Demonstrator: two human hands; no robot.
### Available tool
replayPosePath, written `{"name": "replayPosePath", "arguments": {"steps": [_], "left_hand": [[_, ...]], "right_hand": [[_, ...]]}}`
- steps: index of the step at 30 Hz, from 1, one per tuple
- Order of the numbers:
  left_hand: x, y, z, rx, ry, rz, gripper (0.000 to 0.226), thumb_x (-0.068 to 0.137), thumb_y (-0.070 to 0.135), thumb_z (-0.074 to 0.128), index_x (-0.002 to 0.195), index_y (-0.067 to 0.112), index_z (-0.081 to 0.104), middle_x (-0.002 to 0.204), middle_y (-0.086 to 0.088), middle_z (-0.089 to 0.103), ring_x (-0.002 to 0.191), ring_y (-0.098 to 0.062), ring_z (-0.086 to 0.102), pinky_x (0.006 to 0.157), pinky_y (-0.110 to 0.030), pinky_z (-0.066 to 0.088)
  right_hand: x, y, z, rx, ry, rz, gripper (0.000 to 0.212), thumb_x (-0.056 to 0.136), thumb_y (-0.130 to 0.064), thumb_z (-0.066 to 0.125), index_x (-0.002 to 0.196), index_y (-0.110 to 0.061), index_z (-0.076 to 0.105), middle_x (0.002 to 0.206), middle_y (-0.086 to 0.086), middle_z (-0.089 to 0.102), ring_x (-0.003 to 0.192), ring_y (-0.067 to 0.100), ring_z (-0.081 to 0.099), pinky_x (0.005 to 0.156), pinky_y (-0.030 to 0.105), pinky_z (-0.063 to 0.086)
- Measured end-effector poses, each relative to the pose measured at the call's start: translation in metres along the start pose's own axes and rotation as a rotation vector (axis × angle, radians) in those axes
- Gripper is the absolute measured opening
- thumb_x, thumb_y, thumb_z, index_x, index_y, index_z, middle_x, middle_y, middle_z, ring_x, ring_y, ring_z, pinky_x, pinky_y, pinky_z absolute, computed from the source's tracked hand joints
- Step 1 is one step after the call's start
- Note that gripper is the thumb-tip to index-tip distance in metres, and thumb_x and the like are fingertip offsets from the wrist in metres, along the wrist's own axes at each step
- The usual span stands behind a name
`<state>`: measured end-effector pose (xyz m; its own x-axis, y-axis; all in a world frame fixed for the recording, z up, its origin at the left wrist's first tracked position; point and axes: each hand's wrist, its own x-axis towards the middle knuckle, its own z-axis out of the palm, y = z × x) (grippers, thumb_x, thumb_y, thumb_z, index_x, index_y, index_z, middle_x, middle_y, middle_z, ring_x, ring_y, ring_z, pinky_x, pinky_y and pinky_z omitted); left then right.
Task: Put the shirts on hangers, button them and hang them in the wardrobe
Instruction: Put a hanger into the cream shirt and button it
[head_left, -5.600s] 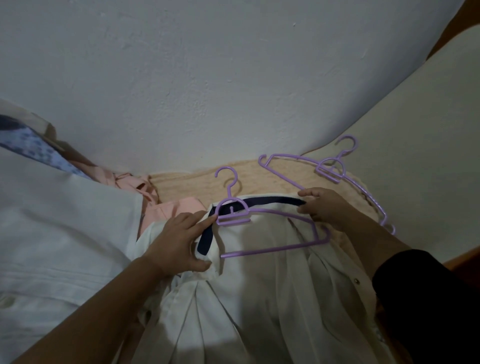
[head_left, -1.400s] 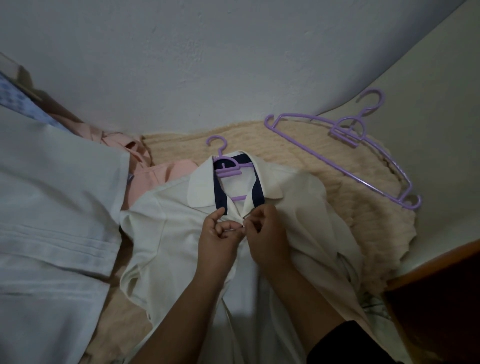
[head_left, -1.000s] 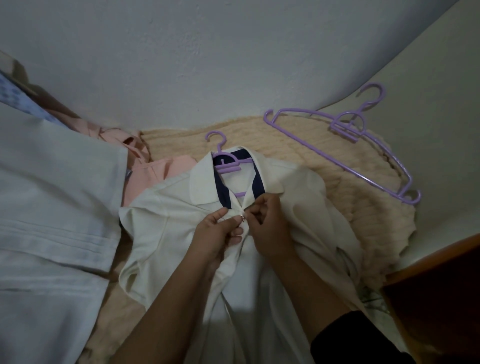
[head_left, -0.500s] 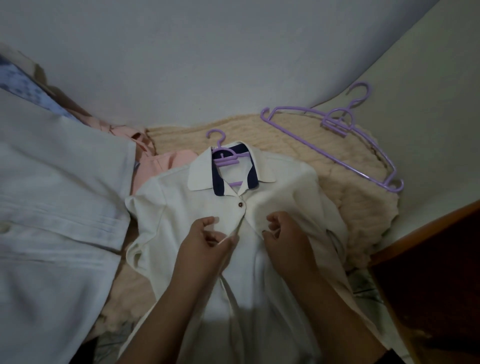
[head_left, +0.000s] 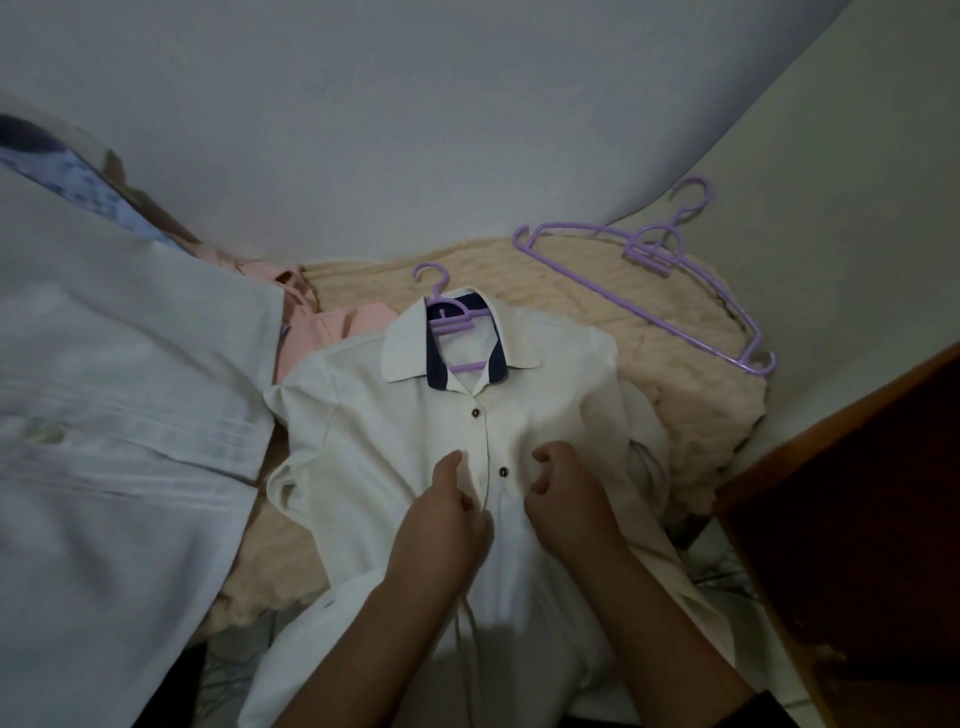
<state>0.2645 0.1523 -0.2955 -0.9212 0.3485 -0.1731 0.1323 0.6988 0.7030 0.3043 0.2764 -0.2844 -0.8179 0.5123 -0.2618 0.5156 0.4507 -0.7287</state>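
Shirts lie across a bed, listed from left. A pale blue-white shirt (head_left: 119, 415) covers the left edge, partly over a pink garment (head_left: 332, 332). At centre a cream shirt (head_left: 395, 441) with navy collar lining sits on a purple hanger (head_left: 449, 317), spread flat on a beige knitted blanket (head_left: 691, 395); two dark buttons (head_left: 475, 412) are fastened. The left hand (head_left: 441, 525) pinches the placket edge just below the second button. The right hand (head_left: 566, 499), fingers curled, grips the opposite front panel. Spare purple hangers (head_left: 649, 291) rest on the blanket's far right edge, beside a wooden panel (head_left: 857, 519).
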Motion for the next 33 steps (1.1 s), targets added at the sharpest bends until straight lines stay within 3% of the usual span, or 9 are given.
{"name": "replayPosePath", "arguments": {"steps": [4,6,8,11,15,21,26,30,33], "left_hand": [[0.014,0.009,0.003,-0.002,0.084,-0.030,0.076,0.085,0.032,0.066,0.148,0.023,0.025,0.115,0.000,0.061,0.105,-0.018,0.061,0.087,-0.028,0.048],[0.019,0.015,0.006,0.025,0.083,0.002,0.076,0.085,0.035,0.065,0.148,0.024,0.023,0.120,0.000,0.060,0.105,-0.017,0.060,0.085,-0.027,0.048],[0.023,0.017,0.008,0.018,0.086,0.018,0.071,0.088,0.030,0.062,0.148,0.024,0.024,0.106,0.004,0.060,0.092,-0.011,0.060,0.075,-0.020,0.043],[0.023,0.012,0.010,-0.012,0.092,0.022,0.064,0.090,0.014,0.057,0.147,0.022,0.028,0.085,0.011,0.053,0.073,-0.004,0.052,0.060,-0.010,0.036],[0.022,0.004,0.008,-0.129,0.140,-0.049,0.059,0.088,0.012,0.061,0.141,0.020,0.038,0.071,0.015,0.056,0.065,0.003,0.054,0.059,-0.003,0.041],[0.028,-0.004,0.010,-0.355,0.140,-0.187,0.045,0.084,0.013,0.061,0.126,0.025,0.053,0.065,-0.002,0.065,0.056,-0.011,0.062,0.060,-0.025,0.054],[0.030,-0.009,0.008,-0.751,0.037,-0.298,0.048,0.084,0.003,0.064,0.127,0.018,0.049,0.057,0.000,0.054,0.045,-0.009,0.044,0.048,-0.024,0.039],[0.028,-0.012,0.010,-0.837,0.016,-0.319,0.050,0.085,0.001,0.065,0.130,0.012,0.046,0.048,0.006,0.051,0.041,-0.006,0.042,0.044,-0.020,0.036],[0.028,-0.012,0.010,-0.857,0.015,-0.312,0.049,0.084,0.002,0.066,0.129,0.012,0.048,0.047,0.007,0.054,0.041,-0.005,0.045,0.045,-0.019,0.037]], "right_hand": [[0.008,-0.011,0.003,0.055,0.090,-0.124,0.031,0.090,-0.005,0.052,0.120,-0.015,0.053,0.082,-0.010,0.053,0.069,-0.003,0.049,0.058,0.003,0.038],[0.013,-0.014,0.009,0.066,0.072,-0.111,0.033,0.090,-0.006,0.053,0.122,-0.016,0.052,0.084,-0.008,0.054,0.076,0.004,0.054,0.065,0.009,0.043],[0.017,-0.014,0.014,0.045,0.065,-0.077,0.037,0.090,-0.006,0.053,0.124,-0.017,0.049,0.086,-0.008,0.054,0.082,0.009,0.056,0.072,0.020,0.047],[0.023,-0.008,0.020,-0.036,0.100,-0.040,0.038,0.091,-0.007,0.052,0.127,-0.017,0.047,0.099,-0.001,0.059,0.088,0.011,0.055,0.071,0.019,0.040],[0.028,-0.003,0.025,-0.074,0.092,-0.011,0.038,0.091,-0.006,0.052,0.126,-0.019,0.048,0.108,0.002,0.058,0.095,0.014,0.056,0.071,0.019,0.038],[0.035,-0.003,0.027,0.069,0.039,0.047,0.022,0.085,-0.004,0.054,0.099,-0.020,0.048,0.089,-0.002,0.055,0.079,0.015,0.053,0.056,0.020,0.039],[0.036,-0.005,0.025,0.436,0.045,0.186,0.032,0.077,0.005,0.064,0.074,-0.017,0.041,0.070,0.001,0.048,0.070,0.020,0.054,0.075,0.041,0.053],[0.038,-0.007,0.025,0.463,0.027,0.226,0.034,0.078,0.004,0.063,0.070,-0.016,0.037,0.073,0.005,0.050,0.075,0.027,0.057,0.075,0.041,0.053],[0.039,-0.007,0.027,0.477,0.011,0.262,0.030,0.079,0.002,0.061,0.069,-0.016,0.038,0.091,0.022,0.063,0.077,0.030,0.059,0.055,0.031,0.043]]}}
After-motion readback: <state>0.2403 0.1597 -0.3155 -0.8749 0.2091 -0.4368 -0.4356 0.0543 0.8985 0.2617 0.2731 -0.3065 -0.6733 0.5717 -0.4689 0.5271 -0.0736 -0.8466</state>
